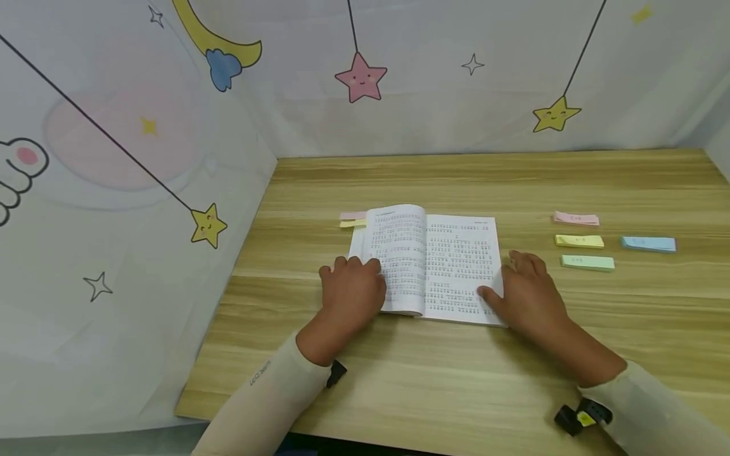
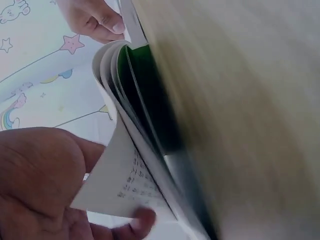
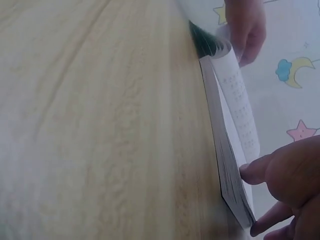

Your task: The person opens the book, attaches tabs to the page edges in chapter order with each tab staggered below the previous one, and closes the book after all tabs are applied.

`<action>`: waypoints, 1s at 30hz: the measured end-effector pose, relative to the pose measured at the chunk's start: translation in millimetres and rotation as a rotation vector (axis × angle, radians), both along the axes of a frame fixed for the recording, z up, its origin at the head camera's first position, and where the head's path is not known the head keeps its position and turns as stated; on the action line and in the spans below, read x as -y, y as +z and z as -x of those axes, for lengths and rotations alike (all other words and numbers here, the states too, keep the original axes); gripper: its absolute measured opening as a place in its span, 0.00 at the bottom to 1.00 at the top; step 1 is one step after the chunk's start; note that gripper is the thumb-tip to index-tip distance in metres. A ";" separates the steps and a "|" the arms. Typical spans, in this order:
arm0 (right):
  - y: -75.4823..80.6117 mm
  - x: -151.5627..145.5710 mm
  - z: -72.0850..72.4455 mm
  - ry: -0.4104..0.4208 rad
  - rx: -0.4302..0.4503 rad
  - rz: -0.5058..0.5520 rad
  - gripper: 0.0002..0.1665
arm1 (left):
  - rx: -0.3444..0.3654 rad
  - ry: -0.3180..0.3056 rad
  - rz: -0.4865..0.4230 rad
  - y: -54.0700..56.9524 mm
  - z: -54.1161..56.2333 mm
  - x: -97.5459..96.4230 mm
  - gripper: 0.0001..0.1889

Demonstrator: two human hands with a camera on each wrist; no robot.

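Note:
A thick paperback book (image 1: 461, 266) with rows of small print lies open on the wooden table, its left-hand pages bowed up in a curl. My left hand (image 1: 353, 285) holds those pages at their outer edge. In the left wrist view a loose page (image 2: 135, 185) passes between the thumb and curled fingers, and a dark green cover shows beneath. My right hand (image 1: 530, 291) grips the book's right edge, thumb on the printed page and fingers at the side of the page block (image 3: 225, 145). Pink and yellow tabs (image 1: 353, 223) stick out past the book's upper left edge.
Right of the book lie several sticky-note strips: pink (image 1: 576, 219), yellow (image 1: 578, 241), green (image 1: 587, 263) and blue (image 1: 648, 244). A white curtain (image 1: 422, 126) printed with stars hangs along the table's back and left sides.

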State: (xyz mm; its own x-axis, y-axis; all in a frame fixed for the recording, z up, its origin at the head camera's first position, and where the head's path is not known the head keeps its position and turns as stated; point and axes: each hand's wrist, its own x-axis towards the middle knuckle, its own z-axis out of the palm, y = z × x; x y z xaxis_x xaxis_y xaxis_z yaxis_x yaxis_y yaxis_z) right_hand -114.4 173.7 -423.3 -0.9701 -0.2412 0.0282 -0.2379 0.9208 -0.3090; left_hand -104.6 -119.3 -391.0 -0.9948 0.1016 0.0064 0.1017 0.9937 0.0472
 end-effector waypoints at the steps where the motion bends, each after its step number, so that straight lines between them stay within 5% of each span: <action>1: -0.1 0.4 -0.3 0.000 -0.015 -0.005 0.36 | 0.025 0.004 -0.003 -1.0 0.6 0.2 0.10; 5: 1.5 3.2 -3.7 -0.011 -0.082 -0.036 0.36 | 0.036 -0.087 -0.024 -2.9 3.7 -2.9 0.17; 9: 4.2 7.4 -8.4 -0.011 -0.135 -0.042 0.38 | -0.015 -0.371 -0.113 -0.9 6.2 -9.6 0.11; 12: 6.7 12.0 -10.8 0.021 -0.117 0.070 0.39 | 0.011 -0.553 -0.206 -0.6 7.0 -15.4 0.11; 14: 8.4 15.7 -12.7 0.092 -0.068 0.205 0.38 | 0.040 -0.581 -0.260 0.0 6.6 -18.3 0.08; 17: 8.9 22.1 -15.7 0.286 -0.008 0.360 0.35 | 0.061 -0.522 -0.326 1.6 5.8 -21.1 0.18; 20: 6.3 27.9 -18.4 0.498 -0.015 0.408 0.35 | 0.071 -0.448 -0.362 2.2 5.4 -22.3 0.23; 23: 3.9 31.4 -20.3 0.583 -0.028 0.409 0.35 | 0.077 -0.367 -0.396 1.4 6.8 -22.4 0.20; 26: 2.6 30.6 -19.5 0.511 -0.050 0.376 0.31 | 0.070 -0.241 -0.436 1.3 8.3 -21.4 0.18; 30: 0.8 19.6 -12.2 0.197 -0.125 0.248 0.31 | 0.004 -0.075 -0.381 0.3 8.2 -17.5 0.12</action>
State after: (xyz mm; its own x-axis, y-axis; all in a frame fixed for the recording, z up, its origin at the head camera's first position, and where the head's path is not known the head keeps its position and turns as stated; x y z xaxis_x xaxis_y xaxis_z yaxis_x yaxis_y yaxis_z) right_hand -102.2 154.0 -422.5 -0.8908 -0.3949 0.2249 -0.4541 0.7537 -0.4752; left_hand -112.8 -101.8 -390.8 -0.9848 0.1651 0.0536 0.1724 0.8946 0.4123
